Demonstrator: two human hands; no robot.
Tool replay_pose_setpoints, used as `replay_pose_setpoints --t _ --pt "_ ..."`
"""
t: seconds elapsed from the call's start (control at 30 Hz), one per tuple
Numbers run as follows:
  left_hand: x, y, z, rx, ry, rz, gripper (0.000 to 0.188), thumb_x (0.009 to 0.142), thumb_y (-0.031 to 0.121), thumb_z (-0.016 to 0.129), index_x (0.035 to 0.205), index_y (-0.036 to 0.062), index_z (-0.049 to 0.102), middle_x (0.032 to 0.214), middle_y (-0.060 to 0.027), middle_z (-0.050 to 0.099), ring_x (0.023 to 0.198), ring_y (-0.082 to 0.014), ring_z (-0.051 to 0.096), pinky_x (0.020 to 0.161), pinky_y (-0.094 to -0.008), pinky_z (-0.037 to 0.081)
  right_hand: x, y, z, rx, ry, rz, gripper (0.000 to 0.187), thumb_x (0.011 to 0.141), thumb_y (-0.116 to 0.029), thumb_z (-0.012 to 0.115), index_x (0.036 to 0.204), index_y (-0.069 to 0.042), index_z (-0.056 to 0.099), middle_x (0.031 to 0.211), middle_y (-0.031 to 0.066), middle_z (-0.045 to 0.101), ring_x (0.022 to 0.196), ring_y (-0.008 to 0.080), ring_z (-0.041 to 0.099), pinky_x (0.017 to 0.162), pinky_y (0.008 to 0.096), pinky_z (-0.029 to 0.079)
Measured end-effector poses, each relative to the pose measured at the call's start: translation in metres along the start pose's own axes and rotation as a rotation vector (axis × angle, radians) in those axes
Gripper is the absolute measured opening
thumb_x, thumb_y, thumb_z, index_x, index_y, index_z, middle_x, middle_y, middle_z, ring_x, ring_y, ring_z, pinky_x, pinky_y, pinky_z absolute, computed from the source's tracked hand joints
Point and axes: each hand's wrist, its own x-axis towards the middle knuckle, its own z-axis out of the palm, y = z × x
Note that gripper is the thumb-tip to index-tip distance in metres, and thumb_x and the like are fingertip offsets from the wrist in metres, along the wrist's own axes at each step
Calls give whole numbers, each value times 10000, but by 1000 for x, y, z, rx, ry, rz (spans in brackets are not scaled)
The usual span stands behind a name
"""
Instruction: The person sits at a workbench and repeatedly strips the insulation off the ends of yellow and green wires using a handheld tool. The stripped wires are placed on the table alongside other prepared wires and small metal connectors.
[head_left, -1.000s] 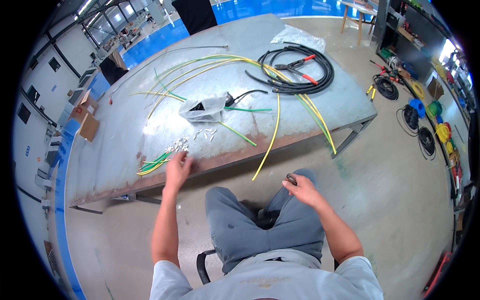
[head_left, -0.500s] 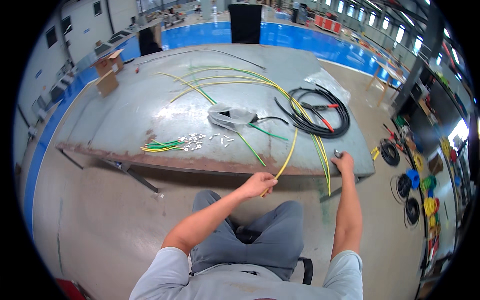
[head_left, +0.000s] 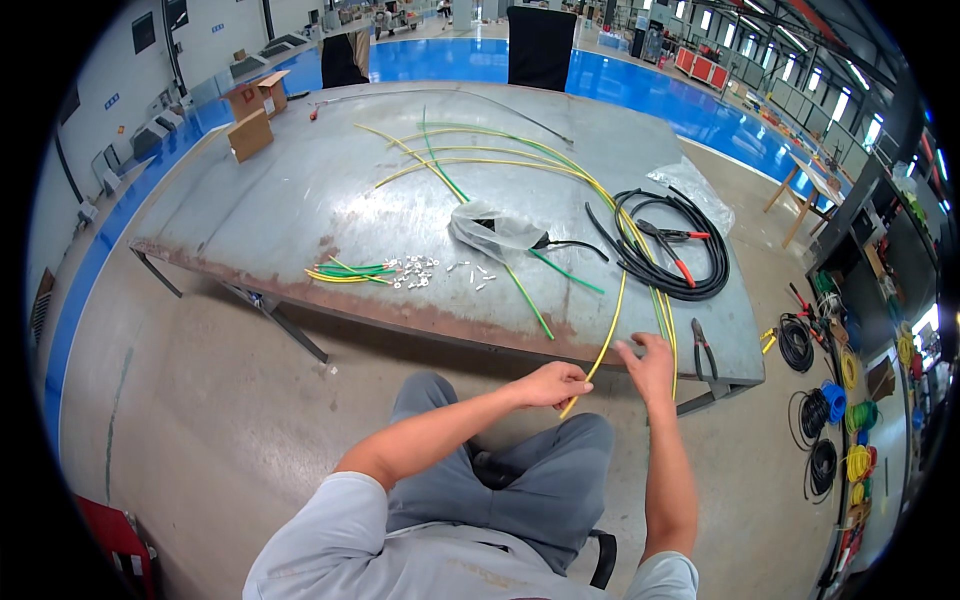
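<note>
Pinched in my left hand [head_left: 553, 385] is the near end of a yellow wire [head_left: 611, 332], just off the table's front edge. The wire runs up and away over the tabletop. My right hand [head_left: 652, 368] is open and holds nothing I can see, its thumb and fingers apart close to that wire. Beside it, several yellow and green wires [head_left: 668, 322] hang over the edge. A pair of dark-handled pliers [head_left: 704, 350] lies at the table's front right corner. Farther back, a coil of black cable [head_left: 712, 270] carries a red-handled cutter [head_left: 683, 262].
On the metal table [head_left: 300, 190] lie a plastic bag [head_left: 500, 235] with black contents, white-and-silver terminals [head_left: 412, 272], short green and yellow wires [head_left: 350, 271] and cardboard boxes [head_left: 251, 135]. Clear plastic [head_left: 697, 185] lies back right. Cable coils [head_left: 822, 467] line the floor at right.
My right hand has left the pliers on the table and come left toward the yellow wire. My left hand keeps hold of the wire. The whole view has shifted slightly.
</note>
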Motion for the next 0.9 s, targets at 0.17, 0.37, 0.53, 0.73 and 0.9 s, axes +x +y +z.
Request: replay_pose_setpoints --t 0.17,0.37,0.53,0.73,0.9 --pt "-21 8 -34 223 341 172 427 1046 338 749 1246 -33 687 883 -69 734 722 -156 667 686 -352 567 3 -11 19 94 -14 24 393 923 -388 842 1052 -20 798 1050 170 738 980 353 708 889 455 560" --pt "-33 68 -165 1109 1136 536 886 889 365 871 1642 154 453 1568 -257 546 1153 -409 725 921 -485 608 12 1 50 150 183 119 280 975 -320 811 969 -42 783 883 115 690 753 276 678 707 412 535" --pt "-16 130 -239 1088 983 67 815 866 317 870 1584 147 524 1451 -255 643 1181 -453 718 969 -512 598 6 9 58 156 307 168 234 993 -263 792 927 -42 757 832 97 654 692 253 629 668 394 506" --pt "39 129 -335 281 1119 137 180 986 155 665 1041 4 746 964 -231 779 820 -293 823 717 -438 632 9 5 60 209 327 148 225 986 -238 802 920 -29 752 810 91 630 675 224 603 660 373 496" --pt "3 211 -405 -102 1144 461 206 1035 85 625 1176 -50 689 981 -147 752 810 -265 808 665 -369 687 11 8 66 267 311 177 206 980 -224 812 959 -25 765 800 65 610 666 185 567 657 339 487"
